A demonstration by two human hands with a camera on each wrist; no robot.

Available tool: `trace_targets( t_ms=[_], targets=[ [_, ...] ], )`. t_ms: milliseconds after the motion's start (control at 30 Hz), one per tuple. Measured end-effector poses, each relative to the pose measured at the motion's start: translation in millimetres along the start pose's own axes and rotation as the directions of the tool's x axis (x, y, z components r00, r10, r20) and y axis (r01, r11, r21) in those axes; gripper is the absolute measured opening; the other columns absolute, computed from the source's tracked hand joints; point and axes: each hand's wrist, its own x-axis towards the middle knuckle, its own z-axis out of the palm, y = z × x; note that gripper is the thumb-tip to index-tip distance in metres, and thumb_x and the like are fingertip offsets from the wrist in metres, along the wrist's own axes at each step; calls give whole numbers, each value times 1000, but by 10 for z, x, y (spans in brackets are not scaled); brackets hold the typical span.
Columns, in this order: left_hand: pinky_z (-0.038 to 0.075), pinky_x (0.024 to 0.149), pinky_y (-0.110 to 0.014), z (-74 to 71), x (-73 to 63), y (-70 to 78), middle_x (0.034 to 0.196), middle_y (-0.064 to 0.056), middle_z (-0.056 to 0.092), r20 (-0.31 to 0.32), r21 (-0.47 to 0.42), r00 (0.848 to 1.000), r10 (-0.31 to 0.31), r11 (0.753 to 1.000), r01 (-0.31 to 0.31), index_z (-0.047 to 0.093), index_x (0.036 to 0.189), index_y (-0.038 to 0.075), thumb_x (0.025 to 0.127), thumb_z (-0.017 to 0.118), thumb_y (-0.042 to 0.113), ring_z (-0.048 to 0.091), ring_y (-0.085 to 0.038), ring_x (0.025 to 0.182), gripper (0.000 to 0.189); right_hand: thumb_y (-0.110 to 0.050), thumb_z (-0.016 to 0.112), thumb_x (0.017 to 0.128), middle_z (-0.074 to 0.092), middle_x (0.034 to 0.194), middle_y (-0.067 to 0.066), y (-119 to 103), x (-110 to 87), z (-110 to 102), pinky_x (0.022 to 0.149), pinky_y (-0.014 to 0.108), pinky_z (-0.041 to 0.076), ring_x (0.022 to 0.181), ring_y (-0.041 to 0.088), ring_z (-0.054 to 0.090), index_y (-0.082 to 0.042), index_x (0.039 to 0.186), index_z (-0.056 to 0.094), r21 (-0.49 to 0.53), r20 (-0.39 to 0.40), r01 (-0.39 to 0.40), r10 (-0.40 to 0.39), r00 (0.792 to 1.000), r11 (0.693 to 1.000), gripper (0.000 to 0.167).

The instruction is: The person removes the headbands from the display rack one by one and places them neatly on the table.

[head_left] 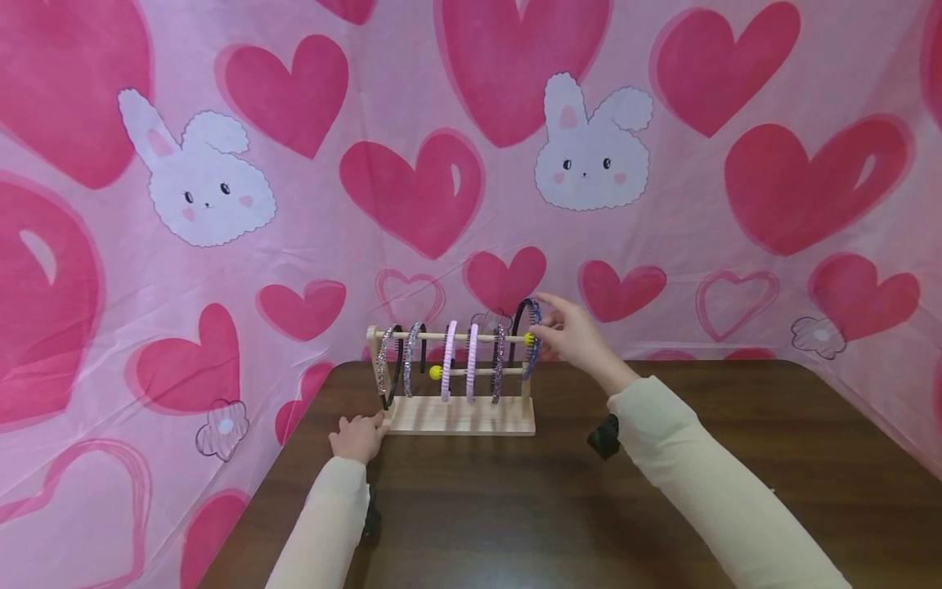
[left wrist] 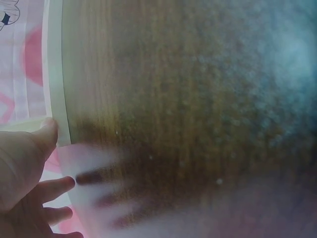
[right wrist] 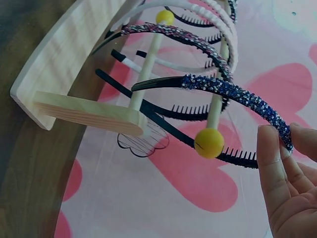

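1. A pink backdrop cloth (head_left: 456, 106), printed with red hearts and white bunny faces, hangs behind and on both sides of the scene.
2. A dark wooden bench (head_left: 662, 532) fills the lower part of the head view.
3. A pale wooden headband rack (head_left: 459, 417) stands on the bench near its back edge, with a flat base, two posts and two horizontal dowels tipped with yellow balls (right wrist: 208, 143).
4. Several headbands hang across the dowels: two pink ones (head_left: 472, 360) in the middle, a glittery silver one (head_left: 409, 357) and a black one toward the left end, and a dark sparkly one (head_left: 500, 360) right of the pink pair.
5. A blue sequinned headband (right wrist: 237, 95) sits at the rack's right end, over the upper dowel and beside a black toothed headband (right wrist: 168, 110).
6. The right hand (head_left: 570, 335) is raised at the rack's right end; in the right wrist view its thumb and fingertips (right wrist: 267, 148) pinch the blue sequinned headband near its tip.
7. The left hand (head_left: 358, 436) rests on the bench at the left end of the rack's base, thumb against the edge of the base and fingers loosely spread, gripping nothing.
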Motion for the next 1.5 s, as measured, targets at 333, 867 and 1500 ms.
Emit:
trace_targets(
  t_ms=[333,867,1500],
  targets=[
    [33,82,-61,15,31,-9,118,-27,53,1,-5,1000,-1,1000,1,53,130,9,93,52,29,40,-46,105,42,-7,64,86,63,87,18,-88,-15,-134,57,36,53,60,26,64,-3,140,36,8,-36,-5,5,999,1000,61],
    [33,82,-62,2,-2,5,118,-26,54,-19,-1,1000,-2,1000,2,54,129,8,93,53,29,39,-46,107,41,-9,62,88,60,86,20,-8,-27,-349,59,32,53,63,26,63,-4,140,37,40,-90,-1,4,996,999,58],
    [33,81,-62,-1,-13,10,116,-27,54,-22,-3,1000,10,1000,-10,54,128,7,93,54,27,40,-46,106,41,-8,58,90,58,84,22,326,-151,-633,60,29,52,59,16,60,2,139,36,100,-155,-73,88,984,992,55]
  ],
)
